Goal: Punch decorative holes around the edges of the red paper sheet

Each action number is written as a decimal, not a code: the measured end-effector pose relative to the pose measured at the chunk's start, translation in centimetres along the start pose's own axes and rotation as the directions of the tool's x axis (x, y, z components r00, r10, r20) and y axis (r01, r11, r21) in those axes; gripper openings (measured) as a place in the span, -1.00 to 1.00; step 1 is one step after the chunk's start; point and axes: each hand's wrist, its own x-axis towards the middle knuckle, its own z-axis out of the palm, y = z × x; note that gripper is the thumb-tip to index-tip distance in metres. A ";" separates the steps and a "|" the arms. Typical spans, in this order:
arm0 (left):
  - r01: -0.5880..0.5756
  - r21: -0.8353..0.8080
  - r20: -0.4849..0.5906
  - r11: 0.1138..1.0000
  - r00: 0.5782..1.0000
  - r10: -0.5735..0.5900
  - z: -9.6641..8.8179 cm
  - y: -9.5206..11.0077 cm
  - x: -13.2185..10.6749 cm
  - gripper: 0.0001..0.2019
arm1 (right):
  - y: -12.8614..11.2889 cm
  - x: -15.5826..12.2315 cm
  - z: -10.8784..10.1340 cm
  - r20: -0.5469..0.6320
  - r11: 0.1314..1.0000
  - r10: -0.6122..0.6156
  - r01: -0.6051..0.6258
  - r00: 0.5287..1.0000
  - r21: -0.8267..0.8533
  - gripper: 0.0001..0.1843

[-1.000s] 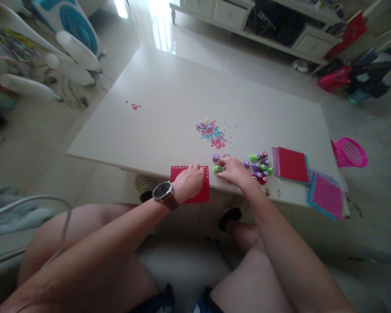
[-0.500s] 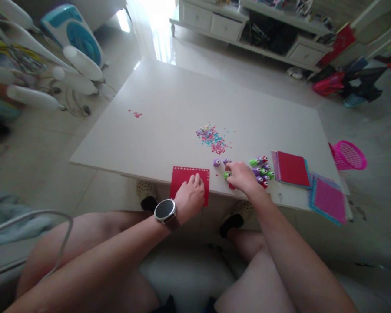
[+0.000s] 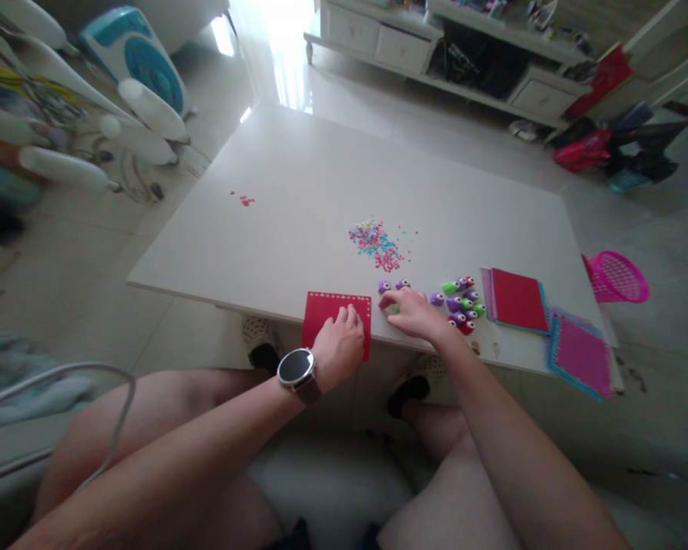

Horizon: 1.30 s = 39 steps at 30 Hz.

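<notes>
Red sheet point(image 3: 328, 312): one square-cut piece of card lying flat at the near edge of the bench point(image 3: 298, 183), its near part overhanging the edge. Its sides run square with the bench edge. A row of small punched holes lines the far side, which points away from the person, and a second row runs down the right side. The long axis cannot be judged, as the near part is covered. Left hand point(image 3: 341, 347): palm down on the near right part of the sheet, fingers lying together on top and the thumb hidden, so gripping or merely pressing cannot be told. The forearm comes in from the lower left with a watch point(image 3: 296, 367) at the wrist. Right hand point(image 3: 416, 313): palm down just right of the sheet, fingers bunched and closed over a green punch point(image 3: 395, 309), of which only a sliver shows. Two purple punches point(image 3: 393, 286) stand just beyond the fingertips. A cluster of punches point(image 3: 463, 300) sits near the hand's right side. A confetti pile point(image 3: 378, 244) lies further out. A stack of red sheets point(image 3: 516, 299) and pink sheets point(image 3: 582, 355) lie at the right.
</notes>
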 end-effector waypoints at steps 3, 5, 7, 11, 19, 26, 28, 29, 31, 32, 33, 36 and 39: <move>-0.004 0.017 0.019 1.000 1.000 0.004 -0.2 0.1 -0.1 -0.51 | -0.2 0.1 0.2 0.004 1.000 -0.026 0.026 1.000 0.008 -0.47; -0.007 0.016 0.013 1.000 1.000 0.007 -0.2 0.1 -0.1 -0.50 | -0.2 0.3 0.3 -0.025 0.998 -0.061 0.061 0.998 0.019 -0.41; -0.009 0.011 0.007 1.000 1.000 0.009 -0.1 0.1 -0.1 -0.49 | 0.0 0.5 0.5 -0.089 0.996 -0.082 0.085 0.993 0.030 -0.42; -0.020 0.007 -0.021 1.000 1.000 0.020 0.6 -0.1 0.1 -0.46 | 0.6 0.8 0.8 -0.247 0.995 -0.097 0.098 0.964 -0.012 -0.40; -0.019 0.019 -0.021 1.000 1.000 0.019 0.8 -0.1 0.3 -0.49 | 1.0 0.5 0.4 -0.214 0.990 -0.027 -0.003 0.976 -0.139 -0.63; -0.015 0.037 0.002 0.999 1.000 0.015 0.4 0.1 0.1 -0.46 | -0.3 0.9 1.7 -0.189 0.990 -0.137 0.138 0.972 -0.010 -0.51; -0.011 0.046 0.008 0.999 1.000 0.011 0.4 0.1 0.1 -0.44 | -0.5 1.1 2.1 -0.162 0.992 -0.126 0.127 0.979 -0.003 -0.50; -0.010 0.047 0.010 0.999 1.000 0.010 0.3 0.1 0.1 -0.44 | -0.5 1.1 2.3 -0.163 0.994 -0.109 0.108 0.981 -0.015 -0.48; -0.010 0.040 0.008 0.999 1.000 0.010 0.3 0.1 0.1 -0.43 | -0.3 1.2 2.3 -0.207 0.997 -0.072 0.062 0.976 -0.055 -0.40; -0.009 0.034 0.008 0.999 1.000 0.009 0.3 0.1 0.1 -0.44 | -0.2 1.2 2.2 -0.248 0.997 -0.059 0.043 0.967 -0.071 -0.35; -0.008 0.027 0.005 1.000 1.000 0.008 0.4 0.1 0.2 -0.44 | -0.1 1.2 2.0 -0.291 0.997 -0.052 0.030 0.955 -0.077 -0.32; -0.015 0.012 -0.018 1.000 1.000 0.015 0.6 0.0 0.2 -0.46 | 0.2 1.2 1.2 -0.383 1.000 -0.017 0.006 0.924 -0.028 -0.38; -0.032 0.013 -0.038 0.999 0.999 0.033 0.9 -0.2 0.3 -0.46 | 0.7 1.1 0.5 -0.429 0.999 0.051 -0.040 0.902 0.036 -0.50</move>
